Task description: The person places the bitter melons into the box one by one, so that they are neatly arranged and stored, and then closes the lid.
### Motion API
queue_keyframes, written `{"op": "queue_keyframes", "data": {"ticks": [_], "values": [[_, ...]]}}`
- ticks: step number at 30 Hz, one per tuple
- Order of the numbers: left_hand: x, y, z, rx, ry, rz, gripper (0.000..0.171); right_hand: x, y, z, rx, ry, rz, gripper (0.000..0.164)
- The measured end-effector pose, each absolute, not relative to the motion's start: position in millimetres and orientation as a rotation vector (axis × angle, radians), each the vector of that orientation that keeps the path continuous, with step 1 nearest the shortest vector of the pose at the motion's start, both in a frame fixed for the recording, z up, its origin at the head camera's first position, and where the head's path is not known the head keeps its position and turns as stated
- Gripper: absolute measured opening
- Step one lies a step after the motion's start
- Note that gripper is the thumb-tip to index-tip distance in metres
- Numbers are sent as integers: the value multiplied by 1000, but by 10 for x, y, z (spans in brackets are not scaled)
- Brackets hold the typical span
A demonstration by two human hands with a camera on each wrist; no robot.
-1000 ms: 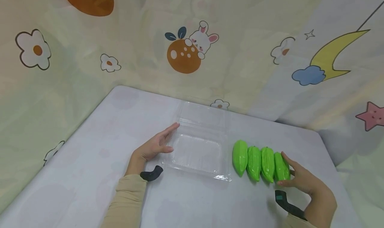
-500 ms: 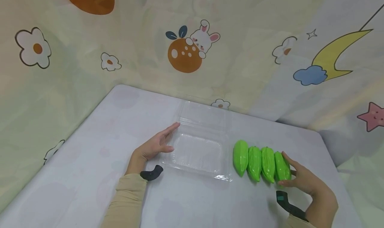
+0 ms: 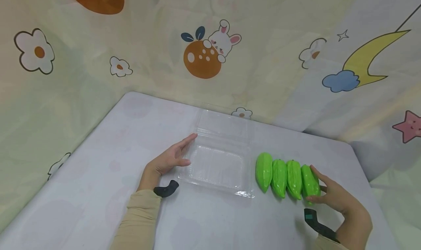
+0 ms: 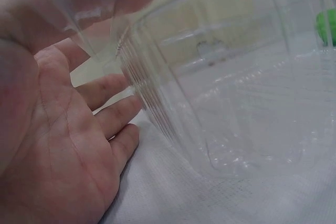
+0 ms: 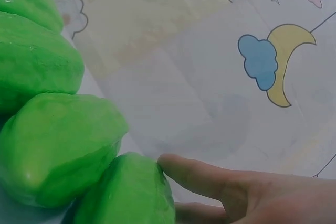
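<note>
Several glossy green fruit-like pieces, ridged lengthwise and pointed at one end, lie side by side on the table. My right hand curves round the rightmost green fruit, forefinger at its far end and thumb at its near end. In the right wrist view the forefinger meets the end of this fruit; the thumb is hidden there. Left of the row sits a clear plastic clamshell box, its lid folded back. My left hand, fingers spread, rests at the box's left side, fingertips against its ribbed wall.
The white cloth-covered table ends at a patterned fabric curtain behind. Between the box and my right hand lie the other green fruits. A black curved wrist mount sticks out by each wrist.
The right hand and the rightmost fruit shift very slightly to the right, and a bit more of that fruit's near tip shows. The left hand and box stay put.
</note>
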State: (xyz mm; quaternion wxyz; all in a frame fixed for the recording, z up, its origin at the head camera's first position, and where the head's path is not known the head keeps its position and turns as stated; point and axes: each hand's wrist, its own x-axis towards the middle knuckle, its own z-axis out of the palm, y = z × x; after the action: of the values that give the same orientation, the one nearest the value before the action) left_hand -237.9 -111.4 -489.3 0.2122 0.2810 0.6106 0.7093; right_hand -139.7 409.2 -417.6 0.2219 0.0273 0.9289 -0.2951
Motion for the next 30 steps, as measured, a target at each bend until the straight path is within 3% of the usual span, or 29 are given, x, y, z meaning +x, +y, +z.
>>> {"op": "queue_keyframes", "data": {"ticks": [30], "values": [[-2383, -1109, -4898, 720, 1707, 1960, 92, -1377, 4078, -4103, 2, 2661, -850, 114]]}}
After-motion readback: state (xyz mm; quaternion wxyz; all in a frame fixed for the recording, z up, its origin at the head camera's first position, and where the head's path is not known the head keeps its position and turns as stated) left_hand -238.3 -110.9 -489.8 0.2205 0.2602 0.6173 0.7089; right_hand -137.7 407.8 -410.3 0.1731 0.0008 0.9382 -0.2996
